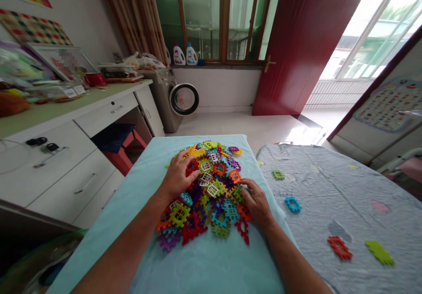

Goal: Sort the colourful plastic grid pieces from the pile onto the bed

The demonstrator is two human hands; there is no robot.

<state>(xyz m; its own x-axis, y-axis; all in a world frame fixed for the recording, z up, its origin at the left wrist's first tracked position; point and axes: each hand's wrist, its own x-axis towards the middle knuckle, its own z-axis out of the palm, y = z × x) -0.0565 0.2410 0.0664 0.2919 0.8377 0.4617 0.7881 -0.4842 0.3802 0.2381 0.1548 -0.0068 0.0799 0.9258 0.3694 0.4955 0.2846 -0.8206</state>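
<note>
Pieces (193,231) of bright plastic lie in a loose heap on a pale blue cloth (204,270), between two bare hands. The left hand (178,176) rests against the heap's upper left side, its fingers loosely spread and the thumb held apart from them, near a dark red piece (191,167). The right hand (257,201) is at the right edge, fingers bent, the tips beside an orange frame (235,176); whether they grip anything, I cannot tell. Small white windows (212,190) lie on top of the heap, between the hands.

To the right, a grey-blue cover (310,263) bears a green frame (278,175), a blue ring (293,204), a red frame (340,247) and a lime piece (379,252), all well apart. Beyond stand a washer (164,92) with its round door (184,99) open and a red door (296,43).
</note>
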